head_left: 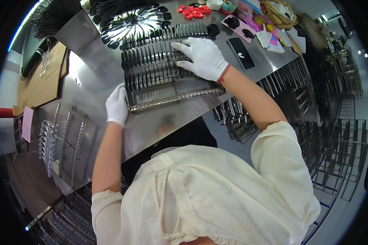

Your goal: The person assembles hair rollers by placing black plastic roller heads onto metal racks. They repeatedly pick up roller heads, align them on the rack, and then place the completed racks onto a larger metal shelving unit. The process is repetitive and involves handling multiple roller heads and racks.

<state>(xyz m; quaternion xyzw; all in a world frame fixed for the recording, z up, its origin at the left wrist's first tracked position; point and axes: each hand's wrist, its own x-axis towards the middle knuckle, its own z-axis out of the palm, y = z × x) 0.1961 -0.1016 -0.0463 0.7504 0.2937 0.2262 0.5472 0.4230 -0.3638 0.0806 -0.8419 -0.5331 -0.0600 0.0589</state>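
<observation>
in the upper middle of the frame, the metal rack (167, 69) lies on the worktop (90, 81). its upper rows look filled with dark pieces, the lowest rows empty. right hand (202, 57) lies spread over them; left hand (117, 105) grips the rack's corner.

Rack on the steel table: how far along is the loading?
Done: the upper rows of the metal rack hold dark pieces. In hand: right hand rests on those rows; left hand grips the rack's near-left corner. Left: the nearest rows look unfilled.
</observation>
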